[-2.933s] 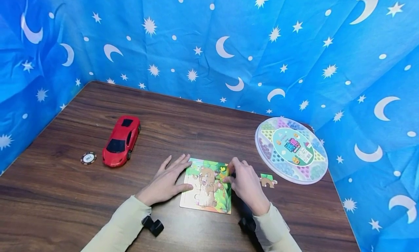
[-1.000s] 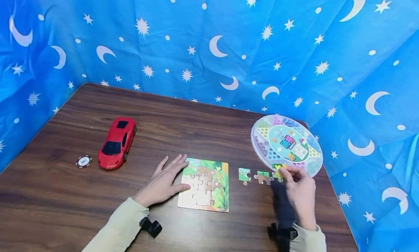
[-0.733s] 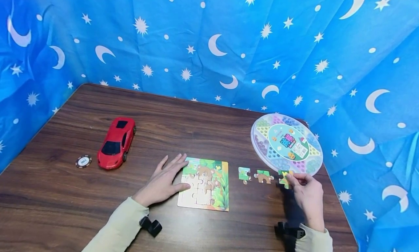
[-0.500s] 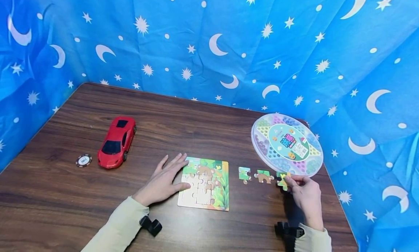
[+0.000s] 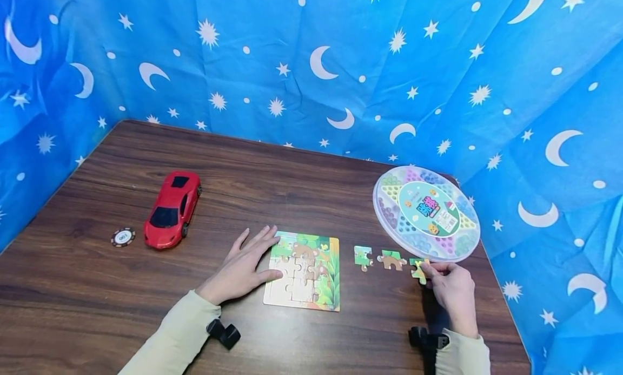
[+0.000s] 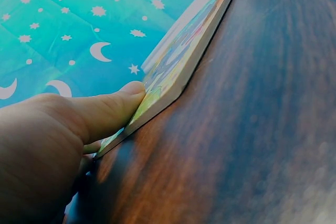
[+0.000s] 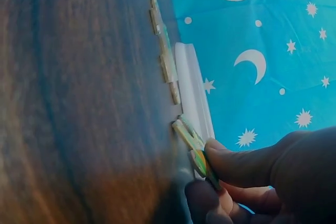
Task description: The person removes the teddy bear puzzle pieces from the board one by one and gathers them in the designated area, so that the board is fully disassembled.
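A square jigsaw puzzle (image 5: 304, 288) with a bear picture lies in front of me, its board edge facing the left wrist view. My left hand (image 5: 243, 269) rests spread at its left side, fingertips at the upper left corner and thumb (image 6: 118, 106) over the edge. Off to the right, my right hand (image 5: 455, 288) pinches a green and yellow jigsaw piece (image 5: 417, 270) between thumb and fingers. In the right wrist view that piece (image 7: 190, 142) is tilted, close over the table. Two loose pieces lie left of it: a green one (image 5: 362, 257) and a brown-and-green one (image 5: 391, 260).
A round Chinese checkers box (image 5: 389, 223) stands just behind the held piece. Over on the left are a red toy car (image 5: 172, 210) and a poker chip (image 5: 123, 237). Blue star-and-moon cloth (image 5: 272, 83) hangs along the table's far edges.
My right hand has moved from the puzzle's upper right corner out to the right with a jigsaw piece, then slightly back toward the loose pieces. The left hand has kept its place.
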Motion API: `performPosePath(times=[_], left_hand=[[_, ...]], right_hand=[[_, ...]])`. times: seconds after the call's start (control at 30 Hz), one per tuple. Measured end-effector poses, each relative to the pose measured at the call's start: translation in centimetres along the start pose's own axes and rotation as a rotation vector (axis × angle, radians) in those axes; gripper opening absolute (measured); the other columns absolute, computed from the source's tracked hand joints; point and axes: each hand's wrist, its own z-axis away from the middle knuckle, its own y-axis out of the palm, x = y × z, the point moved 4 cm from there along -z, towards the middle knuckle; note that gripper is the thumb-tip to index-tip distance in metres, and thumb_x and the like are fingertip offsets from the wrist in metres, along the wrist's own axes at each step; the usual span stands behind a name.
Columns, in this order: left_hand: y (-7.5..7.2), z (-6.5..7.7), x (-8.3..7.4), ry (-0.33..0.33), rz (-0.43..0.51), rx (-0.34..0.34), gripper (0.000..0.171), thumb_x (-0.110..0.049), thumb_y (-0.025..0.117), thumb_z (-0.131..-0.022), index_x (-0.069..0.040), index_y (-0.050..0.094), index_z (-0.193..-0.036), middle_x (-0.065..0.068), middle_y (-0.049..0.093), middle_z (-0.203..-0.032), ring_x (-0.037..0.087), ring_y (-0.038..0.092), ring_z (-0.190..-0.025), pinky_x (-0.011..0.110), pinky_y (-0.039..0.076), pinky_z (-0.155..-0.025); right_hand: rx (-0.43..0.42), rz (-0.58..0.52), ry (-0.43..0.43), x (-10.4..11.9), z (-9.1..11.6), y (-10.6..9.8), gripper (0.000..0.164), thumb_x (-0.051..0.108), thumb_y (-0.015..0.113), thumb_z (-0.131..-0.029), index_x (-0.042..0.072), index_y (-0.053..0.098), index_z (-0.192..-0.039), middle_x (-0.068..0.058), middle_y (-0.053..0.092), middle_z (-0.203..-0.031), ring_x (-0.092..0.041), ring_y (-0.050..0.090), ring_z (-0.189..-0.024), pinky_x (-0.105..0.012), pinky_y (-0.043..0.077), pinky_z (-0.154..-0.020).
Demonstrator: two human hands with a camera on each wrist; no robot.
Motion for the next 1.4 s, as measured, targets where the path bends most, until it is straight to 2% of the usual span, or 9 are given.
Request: performPosePath(times=[0.13, 0.27, 0.6, 1.0, 1.4], left_hand=[[0.01, 0.02, 0.00, -0.002, -0.001, 0.007, 0.078, -0.053, 0.066, -0.087, -0.008, 0.043, -0.147, 0.004, 0.028, -0.158, 0.020, 0.020, -0.146, 0.048, -0.002, -0.118], [0.00, 0.03, -0.05, -0.001, 0.003, 0.012, 0.078, -0.053, 0.066, -0.087, -0.007, 0.042, -0.147, 0.005, 0.028, -0.158, 0.020, 0.020, -0.146, 0.048, -0.001, -0.118], [-0.12, 0.01, 0.05, -0.001, 0.013, 0.007, 0.078, -0.052, 0.066, -0.087, -0.007, 0.042, -0.147, 0.004, 0.028, -0.158, 0.020, 0.019, -0.146, 0.048, -0.002, -0.118], [-0.10, -0.05, 0.03, -0.009, 0.017, 0.012, 0.079, -0.052, 0.067, -0.087, -0.006, 0.042, -0.147, 0.003, 0.027, -0.158, 0.020, 0.020, -0.146, 0.048, -0.002, -0.118], [-0.19, 0.02, -0.10, -0.002, 0.009, 0.007, 0.078, -0.052, 0.066, -0.087, -0.006, 0.043, -0.146, 0.005, 0.028, -0.158, 0.020, 0.020, -0.146, 0.048, -0.001, -0.118]], right_hand=[[-0.024, 0.050, -0.014, -0.18, 0.01, 0.01, 0.036, 0.032, 0.069, -0.090, -0.003, 0.070, -0.088, -0.006, 0.064, -0.067, -0.029, 0.055, -0.074, -0.031, 0.037, -0.058], [-0.017, 0.067, -0.015, -0.24, -0.05, 0.05, 0.038, 0.034, 0.068, -0.090, -0.004, 0.070, -0.089, -0.011, 0.063, -0.075, -0.034, 0.051, -0.080, -0.035, 0.035, -0.063], [-0.003, 0.102, 0.013, 0.01, -0.06, 0.22, 0.037, 0.037, 0.067, -0.091, 0.000, 0.070, -0.092, -0.009, 0.060, -0.074, -0.032, 0.050, -0.075, -0.037, 0.033, -0.061], [0.004, 0.119, 0.007, -0.03, -0.13, 0.23, 0.037, 0.037, 0.067, -0.091, 0.000, 0.070, -0.092, -0.009, 0.059, -0.073, -0.031, 0.050, -0.072, -0.036, 0.032, -0.058], [-0.017, 0.081, -0.022, 0.31, 0.31, -0.11, 0.038, 0.036, 0.062, -0.094, -0.001, 0.064, -0.094, -0.011, 0.058, -0.076, -0.029, 0.051, -0.072, -0.034, 0.033, -0.058]])
